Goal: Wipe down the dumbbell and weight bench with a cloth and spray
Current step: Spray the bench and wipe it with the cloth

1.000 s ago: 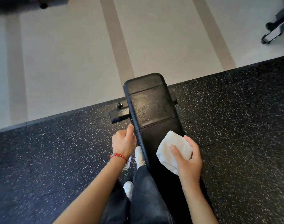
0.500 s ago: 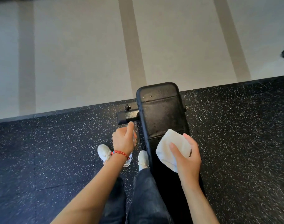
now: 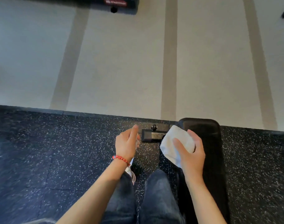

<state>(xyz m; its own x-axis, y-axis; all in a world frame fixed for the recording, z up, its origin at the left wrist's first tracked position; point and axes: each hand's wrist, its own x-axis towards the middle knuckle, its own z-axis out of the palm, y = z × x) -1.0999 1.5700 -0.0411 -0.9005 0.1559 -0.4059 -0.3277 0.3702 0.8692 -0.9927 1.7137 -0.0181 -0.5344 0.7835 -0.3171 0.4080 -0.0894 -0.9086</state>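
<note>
- The right hand [image 3: 190, 153] grasps a folded white cloth [image 3: 176, 143], thumb on top and fingers curled round its far edge, so the cloth sticks out ahead and to the left of the palm.
- The long black padded weight bench [image 3: 207, 152] lies directly under and to the right of that grip; the cloth overhangs the pad's left edge near its far end. Whether the cloth touches the pad cannot be told.
- A black metal foot bar [image 3: 151, 135] with a small knob juts from the bench to the left of the cloth, between the two hands.
- The left hand [image 3: 126, 145], wearing a red bead bracelet [image 3: 121, 159] at the wrist, has its fingers curled with the thumb pointing forward; a little white shows below the wrist, but what it holds, if anything, cannot be told.
- Below both hands are legs in dark blue jeans [image 3: 157, 199], standing on black speckled rubber flooring [image 3: 57, 151].
- Beyond the hands lies pale striped floor [image 3: 121, 62].
</note>
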